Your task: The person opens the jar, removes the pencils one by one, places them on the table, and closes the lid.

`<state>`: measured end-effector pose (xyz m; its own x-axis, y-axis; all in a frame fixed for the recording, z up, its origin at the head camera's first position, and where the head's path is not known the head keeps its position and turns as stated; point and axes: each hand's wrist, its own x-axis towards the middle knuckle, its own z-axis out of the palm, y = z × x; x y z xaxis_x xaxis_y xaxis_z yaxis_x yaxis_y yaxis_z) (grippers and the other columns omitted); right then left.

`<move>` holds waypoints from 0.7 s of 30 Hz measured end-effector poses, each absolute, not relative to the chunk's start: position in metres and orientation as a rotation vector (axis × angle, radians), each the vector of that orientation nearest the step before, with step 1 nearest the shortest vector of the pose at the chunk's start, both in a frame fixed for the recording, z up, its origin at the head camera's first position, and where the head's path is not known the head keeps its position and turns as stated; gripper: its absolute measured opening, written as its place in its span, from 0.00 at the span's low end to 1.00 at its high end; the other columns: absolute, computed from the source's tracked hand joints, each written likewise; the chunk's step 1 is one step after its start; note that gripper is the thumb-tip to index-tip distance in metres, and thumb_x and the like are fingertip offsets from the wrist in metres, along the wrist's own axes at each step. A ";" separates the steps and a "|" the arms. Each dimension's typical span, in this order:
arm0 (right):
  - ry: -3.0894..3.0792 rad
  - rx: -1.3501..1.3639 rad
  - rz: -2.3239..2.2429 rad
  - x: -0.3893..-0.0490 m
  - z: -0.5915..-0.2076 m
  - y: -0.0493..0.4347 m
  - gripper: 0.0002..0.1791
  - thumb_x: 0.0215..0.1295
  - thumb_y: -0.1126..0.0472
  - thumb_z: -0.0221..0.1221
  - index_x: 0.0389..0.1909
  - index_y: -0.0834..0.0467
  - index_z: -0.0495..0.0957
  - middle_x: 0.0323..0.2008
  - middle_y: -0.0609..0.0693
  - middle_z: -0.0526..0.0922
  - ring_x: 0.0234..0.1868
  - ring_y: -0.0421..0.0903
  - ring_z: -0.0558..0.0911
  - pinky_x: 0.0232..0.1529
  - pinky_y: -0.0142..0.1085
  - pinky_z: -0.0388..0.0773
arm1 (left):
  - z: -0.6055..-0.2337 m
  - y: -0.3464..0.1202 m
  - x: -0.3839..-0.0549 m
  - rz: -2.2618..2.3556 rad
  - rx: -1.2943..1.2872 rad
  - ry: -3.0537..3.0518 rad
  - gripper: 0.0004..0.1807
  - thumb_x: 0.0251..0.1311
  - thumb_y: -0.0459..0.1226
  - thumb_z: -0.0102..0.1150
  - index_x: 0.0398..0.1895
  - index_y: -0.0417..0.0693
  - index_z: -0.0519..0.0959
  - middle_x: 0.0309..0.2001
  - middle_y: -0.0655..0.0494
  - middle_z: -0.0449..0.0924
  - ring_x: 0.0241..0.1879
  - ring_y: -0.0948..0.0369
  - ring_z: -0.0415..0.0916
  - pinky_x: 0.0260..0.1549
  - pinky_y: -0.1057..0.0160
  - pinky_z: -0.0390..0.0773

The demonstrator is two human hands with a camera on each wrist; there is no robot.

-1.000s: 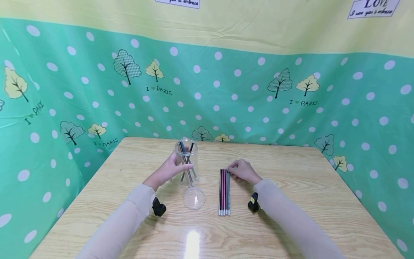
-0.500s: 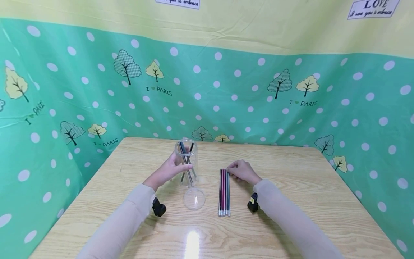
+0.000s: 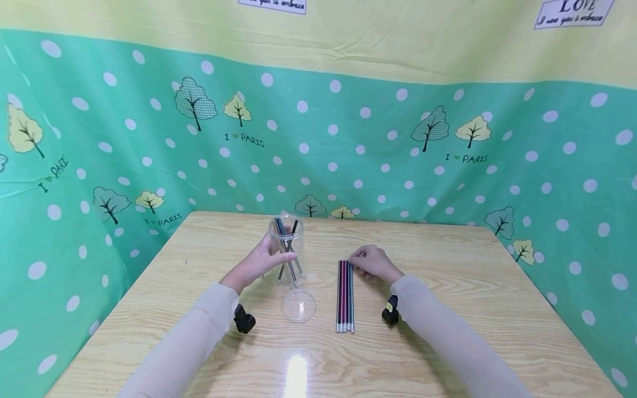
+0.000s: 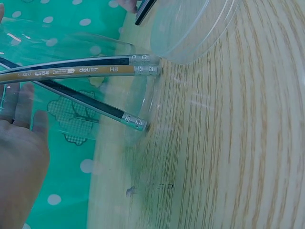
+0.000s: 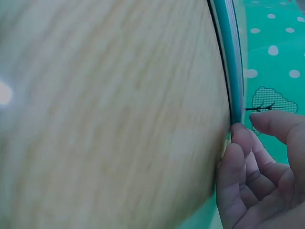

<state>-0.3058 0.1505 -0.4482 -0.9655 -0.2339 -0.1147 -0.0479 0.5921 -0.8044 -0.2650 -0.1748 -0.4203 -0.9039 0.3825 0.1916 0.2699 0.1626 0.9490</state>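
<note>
My left hand [image 3: 259,264] grips a clear plastic jar [image 3: 301,246] that stands upright, uncapped, on the table. Several pencils [image 4: 90,71] lean inside it; in the left wrist view their metal-banded ends rest at the jar's bottom. A round clear lid [image 3: 299,305] lies in front of the jar. To its right, several pencils [image 3: 344,298] lie side by side in a neat row, banded ends toward me. At the row's far end, my right hand [image 3: 375,263] pinches the tip of the rightmost pencil [image 5: 233,71]; the exact thumb contact is partly unclear.
The wooden table [image 3: 448,331] reaches back to a green and yellow printed curtain [image 3: 333,127] that also hangs along the sides. Black wrist cameras [image 3: 244,319] sit under both sleeves. A bright glare spot [image 3: 297,370] lies near the front.
The rightmost pencil in the row has turned slightly, showing a narrower, darker face than a second ago. Both hands, the jar and the lid have stayed in place.
</note>
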 end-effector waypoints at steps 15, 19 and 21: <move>2.672 -0.364 -1.276 -0.305 -0.418 0.143 0.13 0.71 0.53 0.61 0.48 0.58 0.80 0.36 0.59 0.84 0.26 0.54 0.79 0.29 0.46 0.82 | -0.419 -0.174 -0.263 1.873 0.651 2.321 0.43 0.65 0.38 0.66 0.78 0.58 0.53 0.76 0.49 0.57 0.76 0.49 0.49 0.72 0.40 0.46; 2.678 -0.411 -1.290 -0.303 -0.406 0.136 0.13 0.72 0.53 0.60 0.47 0.58 0.81 0.38 0.61 0.84 0.33 0.59 0.81 0.33 0.53 0.82 | -0.419 -0.174 -0.264 1.876 0.652 2.315 0.44 0.65 0.37 0.66 0.78 0.58 0.51 0.76 0.49 0.56 0.76 0.49 0.48 0.72 0.40 0.44; 2.684 -0.442 -1.296 -0.301 -0.399 0.132 0.13 0.72 0.52 0.60 0.47 0.58 0.81 0.38 0.60 0.84 0.35 0.60 0.81 0.34 0.54 0.82 | -0.419 -0.174 -0.264 1.879 0.654 2.309 0.44 0.65 0.37 0.66 0.78 0.57 0.52 0.76 0.49 0.56 0.76 0.49 0.47 0.72 0.40 0.44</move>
<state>-0.3012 0.1325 -0.3990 -0.9488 -0.3157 0.0114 -0.2054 0.5888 -0.7818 -0.2637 -0.1737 -0.4185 -0.9038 0.3820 0.1928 0.2663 0.1497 0.9522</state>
